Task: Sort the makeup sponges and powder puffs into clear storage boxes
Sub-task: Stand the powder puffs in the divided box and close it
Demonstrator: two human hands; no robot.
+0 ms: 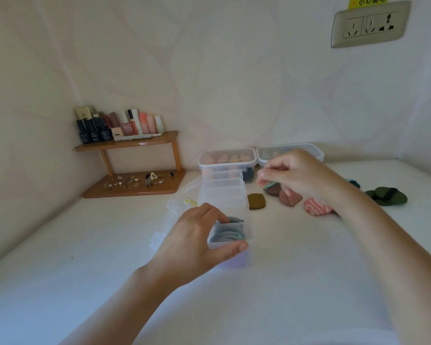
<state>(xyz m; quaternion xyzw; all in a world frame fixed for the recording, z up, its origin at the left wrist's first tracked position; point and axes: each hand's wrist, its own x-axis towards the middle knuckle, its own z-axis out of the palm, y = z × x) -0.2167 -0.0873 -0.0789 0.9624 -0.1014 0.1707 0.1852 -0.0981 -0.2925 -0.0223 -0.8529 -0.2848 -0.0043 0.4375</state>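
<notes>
My left hand (199, 235) grips the near end of a clear divided storage box (224, 195), thumb on its front wall; grey powder puffs (228, 234) stand in its nearest compartment. My right hand (294, 175) hovers with curled fingers over a brown puff with a teal edge (271, 189); whether it touches the puff is unclear. Loose on the table lie an olive-brown puff (256, 200), a reddish-brown puff (289, 198), a pink patterned puff (317, 207) and dark green puffs (386, 195). One lidded clear box (227, 159) holds orange sponges; a second lidded box (289, 151) sits beside it.
A wooden two-tier shelf (132, 168) in the left corner carries cosmetic bottles on top and small jewellery below. A clear lid (182, 195) lies left of the divided box. A wall socket (370, 24) is mounted high on the right. The white table (110, 257) meets the wall behind.
</notes>
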